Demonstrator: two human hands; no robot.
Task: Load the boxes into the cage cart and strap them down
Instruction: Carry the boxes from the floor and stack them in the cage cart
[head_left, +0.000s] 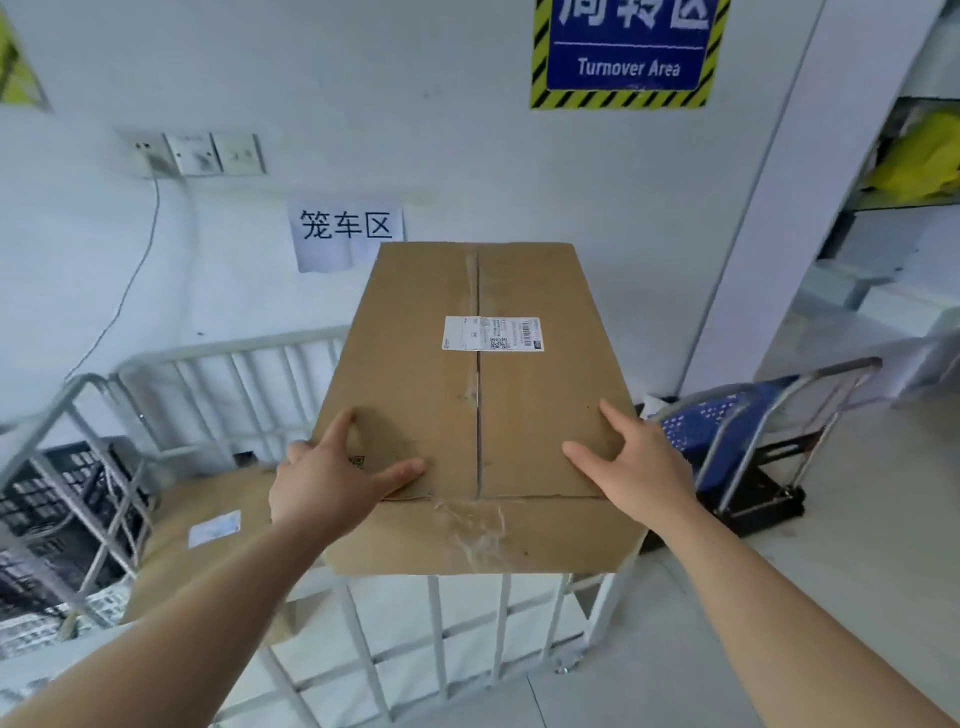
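A: Head view. Cardboard box at frame centre, above the front bars of the cage cart. Left hand and right hand lie on its top near the close corners, fingers spread and straight, pressing rather than clamped. What bears its underside is hidden.

B: Noted. Second box sits low inside the cart, lower left. Step in hand, I judge: seating this one.

A: Advice: push evenly with both palms. Keep the taped seam square to the back rails. Slide until the near face clears the front bars.

B: Risk: an uneven push could tip it left onto the lower box. No strap in view.
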